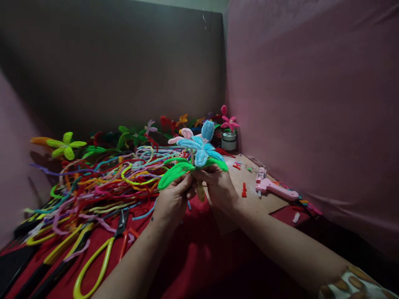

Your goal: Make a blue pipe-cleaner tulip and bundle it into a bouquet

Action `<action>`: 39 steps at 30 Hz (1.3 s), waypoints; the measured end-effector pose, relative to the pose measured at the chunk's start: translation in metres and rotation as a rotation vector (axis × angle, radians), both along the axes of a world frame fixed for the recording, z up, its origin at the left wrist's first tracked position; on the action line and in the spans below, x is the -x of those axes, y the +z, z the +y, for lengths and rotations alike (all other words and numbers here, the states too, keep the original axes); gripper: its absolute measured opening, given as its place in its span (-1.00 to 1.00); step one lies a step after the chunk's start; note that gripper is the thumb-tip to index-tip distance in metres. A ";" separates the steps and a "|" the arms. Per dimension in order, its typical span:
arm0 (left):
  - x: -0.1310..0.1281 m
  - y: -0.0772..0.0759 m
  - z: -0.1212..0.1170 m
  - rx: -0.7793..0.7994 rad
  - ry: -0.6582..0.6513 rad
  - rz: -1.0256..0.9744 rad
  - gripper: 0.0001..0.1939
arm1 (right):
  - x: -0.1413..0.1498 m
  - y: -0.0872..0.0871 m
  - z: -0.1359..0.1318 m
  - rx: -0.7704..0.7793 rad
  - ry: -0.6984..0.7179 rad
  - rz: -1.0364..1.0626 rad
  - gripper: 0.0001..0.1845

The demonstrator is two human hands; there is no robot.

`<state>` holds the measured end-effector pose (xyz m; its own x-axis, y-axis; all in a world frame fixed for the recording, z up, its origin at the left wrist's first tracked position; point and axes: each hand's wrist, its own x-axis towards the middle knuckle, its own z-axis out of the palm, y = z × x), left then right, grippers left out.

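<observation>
Flower above left hand and right hand, both pinching beneath the leaves. I judge it light, soft; hold there.

At left, a tangle of many-coloured fuzzy stems over red cloth. At lower left, scissors with a yellow loop beside a yellow-and-black-handled tool. Above, near the left edge, a yellow-green flower. Right of centre, a pink glue gun on tan board. Higher, a pink flower above a pale jar. At upper right, pink drapery.
</observation>
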<state>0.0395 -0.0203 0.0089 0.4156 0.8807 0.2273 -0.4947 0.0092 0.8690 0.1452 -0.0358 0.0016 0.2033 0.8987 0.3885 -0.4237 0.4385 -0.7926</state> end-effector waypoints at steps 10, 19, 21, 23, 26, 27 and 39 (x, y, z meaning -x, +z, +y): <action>0.001 -0.003 0.003 0.015 -0.026 -0.014 -0.78 | 0.004 0.000 -0.003 0.078 -0.032 -0.071 -0.69; 0.003 -0.005 0.005 -0.027 -0.034 0.040 -0.75 | 0.004 0.001 -0.003 0.084 -0.055 -0.080 -0.70; 0.003 -0.006 0.006 -0.041 0.009 0.055 -0.76 | 0.003 -0.002 -0.001 0.057 -0.046 -0.076 -0.73; 0.002 -0.007 0.006 -0.042 0.035 0.058 -0.76 | 0.003 -0.003 0.001 0.017 -0.033 -0.051 -0.77; 0.002 -0.008 0.007 -0.040 0.035 0.066 -0.75 | 0.003 -0.002 0.003 0.012 -0.030 -0.038 -0.77; 0.002 -0.008 0.007 -0.045 0.033 0.076 -0.74 | 0.003 -0.001 0.003 0.024 -0.044 -0.047 -0.76; -0.001 -0.004 0.000 -0.034 0.325 0.105 -0.72 | 0.003 0.002 -0.014 0.100 -0.228 -0.229 -0.83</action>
<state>0.0408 -0.0207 0.0052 0.1368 0.9637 0.2293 -0.3749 -0.1639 0.9124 0.1419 -0.0501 0.0037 0.3208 0.8761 0.3599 -0.1295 0.4170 -0.8996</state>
